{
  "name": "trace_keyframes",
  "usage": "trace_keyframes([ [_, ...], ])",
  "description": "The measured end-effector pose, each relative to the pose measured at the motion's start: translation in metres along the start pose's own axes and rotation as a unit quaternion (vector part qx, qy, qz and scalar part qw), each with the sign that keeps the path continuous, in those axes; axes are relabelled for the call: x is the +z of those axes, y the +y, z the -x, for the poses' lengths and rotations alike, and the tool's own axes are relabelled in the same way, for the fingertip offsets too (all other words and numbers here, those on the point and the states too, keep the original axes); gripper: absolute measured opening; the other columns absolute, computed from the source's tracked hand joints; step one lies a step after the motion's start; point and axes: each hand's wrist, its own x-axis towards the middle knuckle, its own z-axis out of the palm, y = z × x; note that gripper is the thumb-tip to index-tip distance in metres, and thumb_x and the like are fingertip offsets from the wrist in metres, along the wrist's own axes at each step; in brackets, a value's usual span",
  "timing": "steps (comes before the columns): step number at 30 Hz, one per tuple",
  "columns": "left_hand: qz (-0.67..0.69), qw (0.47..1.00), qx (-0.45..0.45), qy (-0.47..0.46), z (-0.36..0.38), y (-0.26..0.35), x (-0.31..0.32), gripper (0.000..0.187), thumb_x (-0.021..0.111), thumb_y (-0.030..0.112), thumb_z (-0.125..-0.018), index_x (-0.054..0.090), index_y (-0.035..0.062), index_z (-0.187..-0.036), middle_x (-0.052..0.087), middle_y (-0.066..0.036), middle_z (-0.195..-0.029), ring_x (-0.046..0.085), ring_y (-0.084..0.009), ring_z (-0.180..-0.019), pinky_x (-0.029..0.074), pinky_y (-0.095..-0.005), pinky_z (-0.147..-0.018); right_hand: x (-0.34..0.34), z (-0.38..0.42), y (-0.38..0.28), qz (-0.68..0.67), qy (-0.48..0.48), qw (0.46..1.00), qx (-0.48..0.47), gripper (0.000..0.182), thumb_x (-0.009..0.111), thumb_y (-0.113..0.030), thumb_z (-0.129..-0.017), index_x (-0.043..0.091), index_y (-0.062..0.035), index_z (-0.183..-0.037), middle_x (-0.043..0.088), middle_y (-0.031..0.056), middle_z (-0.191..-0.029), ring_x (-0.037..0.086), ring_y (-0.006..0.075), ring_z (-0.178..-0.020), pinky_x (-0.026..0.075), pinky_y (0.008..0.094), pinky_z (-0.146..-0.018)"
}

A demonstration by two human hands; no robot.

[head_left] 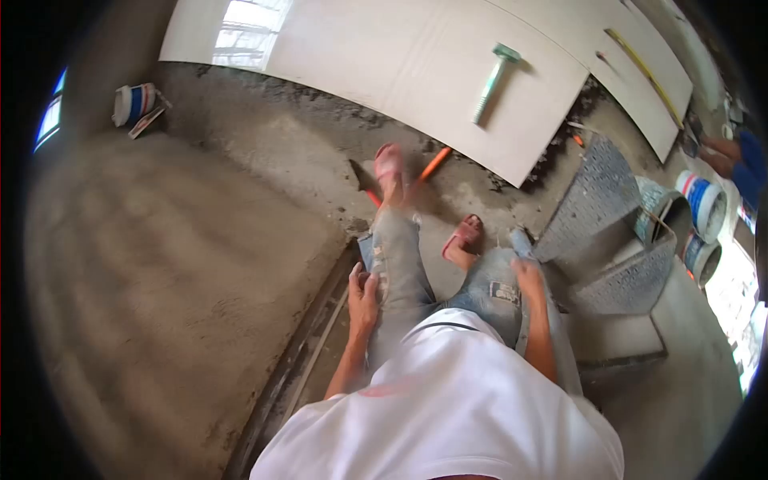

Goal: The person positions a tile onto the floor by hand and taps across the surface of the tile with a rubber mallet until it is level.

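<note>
My left hand hangs beside my left knee, its fingers loosely bent and apart, with nothing visible in it. My right hand rests against the outside of my right leg in worn jeans; its fingers are blurred and partly hidden. Ahead of my feet, a green mallet lies on a large pale floor tile. On the ground by my sandals is a tool with an orange handle, partly hidden behind my leg.
Rough mortar covers the left floor. A long yellow bar lies on the far tile. Speckled slabs and several buckets stand at right, near another person's blue clothing. Another bucket is far left.
</note>
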Motion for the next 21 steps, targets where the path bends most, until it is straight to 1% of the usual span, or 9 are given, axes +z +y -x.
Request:
trace_keyframes([
  [1, -0.007, 1.000, 0.020, -0.012, -0.002, -0.011, 0.004, 0.049, 0.059, 0.031, -0.094, 0.053, 0.0006, -0.132, 0.054, -0.017, -0.121, 0.052, -0.0275, -0.114, 0.040, -0.0385, -0.098, -0.012, -0.009, -0.009, 0.025, 0.105, 0.984, -0.141, 0.054, 0.059, -0.046, -0.091, 0.064, 0.0004, -0.118, 0.065, 0.0242, -0.116, 0.061, 0.0357, -0.111, 0.046, 0.0418, -0.093],
  [2, -0.117, 0.990, 0.079, -0.018, 0.004, -0.010, 0.008, 0.047, 0.056, 0.035, -0.095, 0.057, 0.0003, -0.127, 0.055, -0.016, -0.119, 0.053, -0.0289, -0.113, 0.040, -0.0370, -0.098, -0.019, -0.038, -0.014, -0.038, 0.161, 0.985, -0.051, 0.060, 0.058, -0.048, -0.091, 0.058, -0.0017, -0.129, 0.062, 0.0244, -0.123, 0.057, 0.0368, -0.118, 0.043, 0.0399, -0.098],
  [5, -0.195, 0.978, 0.072, -0.022, 0.016, 0.002, 0.029, 0.046, 0.053, 0.037, -0.096, 0.060, 0.0005, -0.123, 0.053, -0.017, -0.121, 0.053, -0.0297, -0.112, 0.040, -0.0358, -0.097, -0.047, -0.093, -0.004, 0.057, 0.208, 0.976, -0.020, 0.074, 0.060, -0.051, -0.089, 0.040, -0.0074, -0.145, 0.038, 0.0217, -0.148, 0.036, 0.0368, -0.137, 0.035, 0.0494, -0.106],
  [9, -0.231, 0.972, -0.036, -0.023, -0.035, -0.057, 0.050, 0.060, 0.039, 0.052, -0.099, 0.064, -0.0029, -0.103, 0.060, -0.016, -0.094, 0.057, -0.0241, -0.092, 0.043, -0.0358, -0.089, -0.068, -0.138, -0.001, 0.140, 0.326, 0.933, 0.067, 0.093, 0.061, -0.059, -0.085, 0.020, -0.0116, -0.153, 0.013, 0.0171, -0.159, 0.015, 0.0372, -0.146, 0.026, 0.0619, -0.109],
  [10, -0.192, 0.981, -0.042, -0.004, -0.062, -0.069, 0.057, 0.067, 0.036, 0.058, -0.098, 0.062, -0.0040, -0.090, 0.058, -0.012, -0.077, 0.053, -0.0210, -0.075, 0.045, -0.0367, -0.076, -0.071, -0.156, 0.009, 0.138, 0.331, 0.931, 0.063, 0.099, 0.061, -0.062, -0.083, 0.015, -0.0122, -0.155, 0.007, 0.0159, -0.161, 0.011, 0.0370, -0.148, 0.025, 0.0639, -0.109],
  [11, -0.156, 0.984, -0.083, -0.018, -0.089, -0.079, 0.056, 0.068, 0.039, 0.059, -0.097, 0.061, -0.0043, -0.083, 0.057, -0.008, -0.072, 0.049, -0.0172, -0.069, 0.043, -0.0359, -0.066, -0.070, -0.175, 0.017, 0.141, 0.334, 0.930, 0.066, 0.101, 0.061, -0.064, -0.082, 0.015, -0.0120, -0.155, 0.008, 0.0162, -0.161, 0.011, 0.0369, -0.148, 0.024, 0.0641, -0.109],
  [15, -0.128, 0.991, -0.035, -0.009, -0.219, -0.164, 0.071, 0.053, 0.056, 0.042, -0.096, 0.065, -0.0056, -0.075, 0.062, -0.008, -0.068, 0.055, -0.0148, -0.061, 0.046, -0.0344, -0.057, -0.074, -0.236, 0.036, 0.153, 0.374, 0.909, 0.098, 0.110, 0.064, -0.069, -0.077, 0.011, -0.0118, -0.155, 0.008, 0.0170, -0.161, 0.010, 0.0369, -0.148, 0.021, 0.0663, -0.109],
  [19, -0.156, 0.984, 0.079, 0.048, -0.347, -0.259, 0.075, 0.047, 0.065, 0.038, -0.091, 0.067, -0.0077, -0.085, 0.060, -0.010, -0.061, 0.054, -0.0152, -0.060, 0.047, -0.0371, -0.058, -0.060, -0.279, 0.035, 0.173, 0.486, 0.850, 0.104, 0.106, 0.065, -0.064, -0.079, 0.011, -0.0118, -0.155, 0.009, 0.0143, -0.161, 0.009, 0.0359, -0.148, 0.023, 0.0670, -0.106],
  [21, -0.228, 0.973, 0.032, 0.002, -0.426, -0.306, 0.056, 0.054, 0.066, 0.047, -0.088, 0.068, -0.0069, -0.093, 0.063, -0.014, -0.066, 0.055, -0.0169, -0.062, 0.048, -0.0375, -0.061, -0.059, -0.289, 0.045, 0.193, 0.512, 0.831, 0.096, 0.105, 0.066, -0.061, -0.080, 0.010, -0.0128, -0.155, 0.007, 0.0132, -0.162, 0.009, 0.0355, -0.148, 0.022, 0.0663, -0.107],
])
